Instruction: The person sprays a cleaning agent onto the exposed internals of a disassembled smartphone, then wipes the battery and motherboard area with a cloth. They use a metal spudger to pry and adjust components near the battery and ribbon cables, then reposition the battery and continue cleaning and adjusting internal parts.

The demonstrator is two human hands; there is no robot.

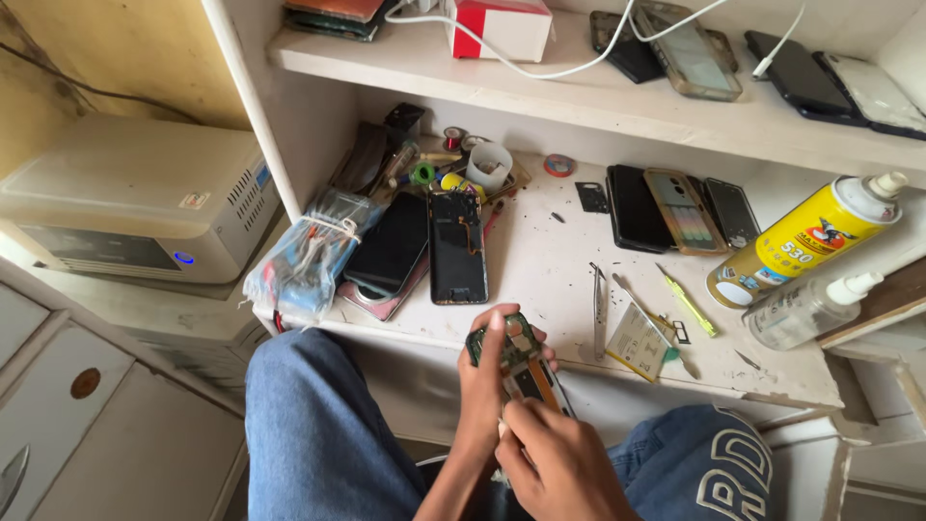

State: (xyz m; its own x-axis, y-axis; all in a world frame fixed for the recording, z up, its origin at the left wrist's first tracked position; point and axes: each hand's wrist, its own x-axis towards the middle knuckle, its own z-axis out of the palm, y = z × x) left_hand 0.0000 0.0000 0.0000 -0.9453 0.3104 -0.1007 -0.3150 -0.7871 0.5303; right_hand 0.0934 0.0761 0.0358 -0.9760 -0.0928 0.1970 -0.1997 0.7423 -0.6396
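My left hand grips an opened phone with its green circuit board showing, held upright above my lap near the front edge of the white desk. My right hand is closed just below it, pressed against the phone's lower end; whether it holds a small tool is hidden by the fingers. Both hands sit between my knees in blue jeans.
On the desk lie a dismantled phone, a dark phone, a bag of parts, tweezers, a yellow-green tool, three phones, a yellow spray can and a clear bottle. More phones rest on the shelf above. A white box unit stands at left.
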